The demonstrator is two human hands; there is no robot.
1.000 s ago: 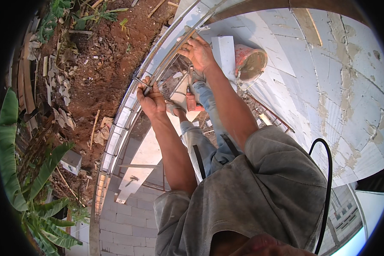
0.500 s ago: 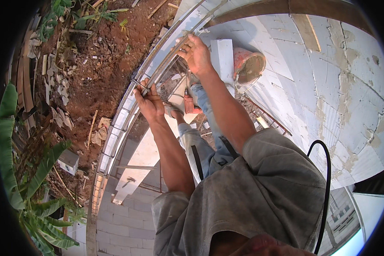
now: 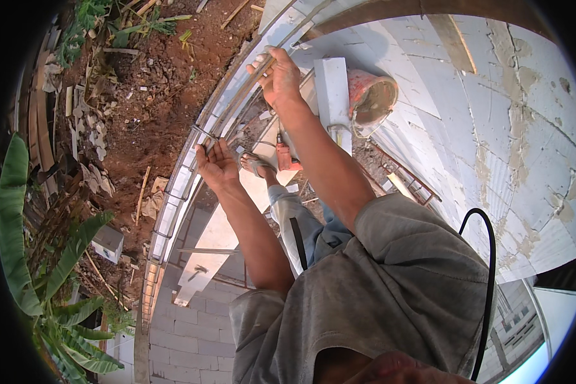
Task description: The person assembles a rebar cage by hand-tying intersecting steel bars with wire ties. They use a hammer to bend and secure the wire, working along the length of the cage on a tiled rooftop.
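The right hand (image 3: 280, 80) has moved left, fingers curled around the long metal rods (image 3: 235, 102), so they now run over the pale strip (image 3: 172, 208). The left hand (image 3: 217, 168), half curled, is beside them; its grip is unclear.

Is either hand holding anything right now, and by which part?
The right hand holds a steel bar partway along its length; the left hand is near it, its hold unclear.
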